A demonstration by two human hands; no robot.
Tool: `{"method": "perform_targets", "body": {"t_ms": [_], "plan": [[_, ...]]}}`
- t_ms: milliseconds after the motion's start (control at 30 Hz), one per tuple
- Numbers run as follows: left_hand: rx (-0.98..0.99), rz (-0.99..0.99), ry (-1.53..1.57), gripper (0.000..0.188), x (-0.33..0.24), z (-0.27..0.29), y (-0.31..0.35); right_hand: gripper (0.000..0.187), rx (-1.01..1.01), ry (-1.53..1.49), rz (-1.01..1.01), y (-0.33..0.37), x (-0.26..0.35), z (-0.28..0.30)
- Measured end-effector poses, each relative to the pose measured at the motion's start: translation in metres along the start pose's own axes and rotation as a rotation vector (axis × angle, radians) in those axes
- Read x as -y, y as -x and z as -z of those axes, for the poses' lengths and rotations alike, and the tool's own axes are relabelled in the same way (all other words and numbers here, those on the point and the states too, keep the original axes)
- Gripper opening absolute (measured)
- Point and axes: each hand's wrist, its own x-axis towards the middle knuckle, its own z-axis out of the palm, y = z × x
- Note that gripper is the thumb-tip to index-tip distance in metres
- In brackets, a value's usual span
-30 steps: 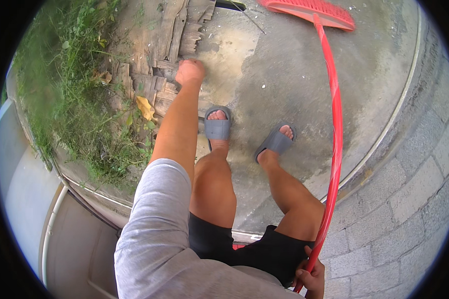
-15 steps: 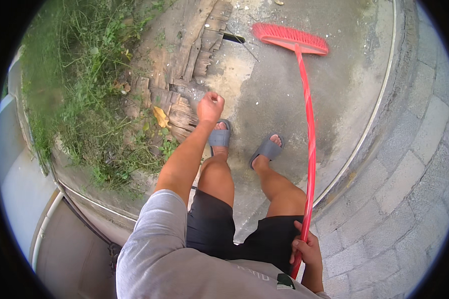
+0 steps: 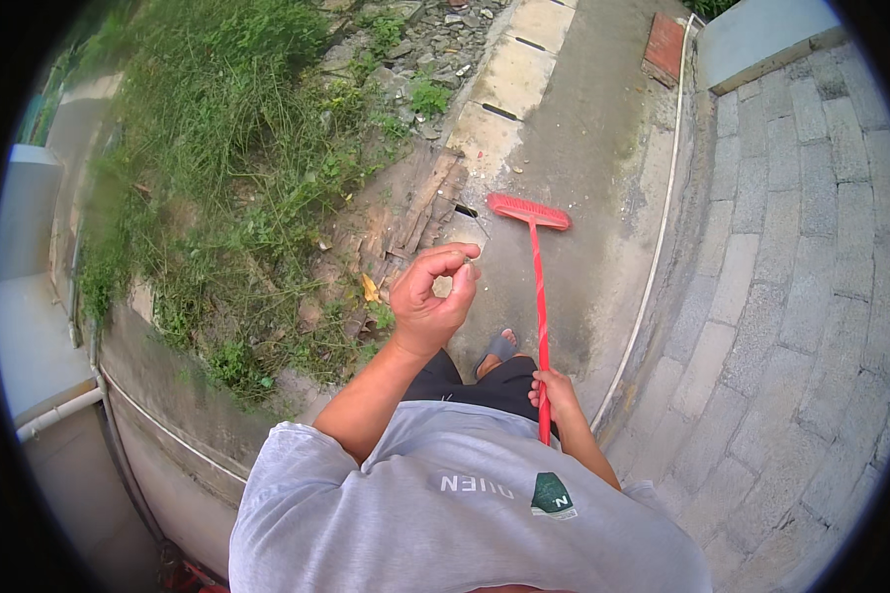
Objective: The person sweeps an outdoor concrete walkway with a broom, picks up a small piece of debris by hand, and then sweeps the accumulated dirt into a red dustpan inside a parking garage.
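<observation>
My left hand [image 3: 430, 301] is raised in front of my chest, thumb and forefinger pinched into a ring. A tiny greyish speck shows between the fingertips, too small to name. Low at my right side, my right hand [image 3: 557, 393] wraps round the red handle of a broom [image 3: 539, 287]. The handle slants away from me, and the broom's wide red bristle head [image 3: 529, 211] lies out on the concrete, beyond my feet. One grey slide sandal [image 3: 499, 348] shows below; the other foot is hidden behind my arm and body.
Splintered boards [image 3: 430, 208] and a yellow leaf [image 3: 369, 288] lie by green weeds [image 3: 237, 168] on the left. Slotted drain covers [image 3: 509, 84] run along the concrete path. A block wall [image 3: 761, 296] rises on the right. Farther off rests a reddish slab [image 3: 666, 47].
My left hand has risen from near my left foot to chest height, still pinched. The view has tilted up, showing more of the path. My right hand keeps hold of the broom.
</observation>
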Motion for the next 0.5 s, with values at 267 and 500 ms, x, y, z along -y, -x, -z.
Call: {"method": "perform_targets", "body": {"t_ms": [267, 500], "plan": [[-0.107, 0.048, 0.229, 0.014, -0.081, 0.035, 0.006, 0.011, -0.031, -0.019, 0.006, 0.005, -0.004, -0.012], [-0.13, 0.072, 0.267, 0.013, -0.109, 0.059, 0.034, 0.015, -0.041, -0.02, 0.04, -0.008, -0.017, -0.018]]}}
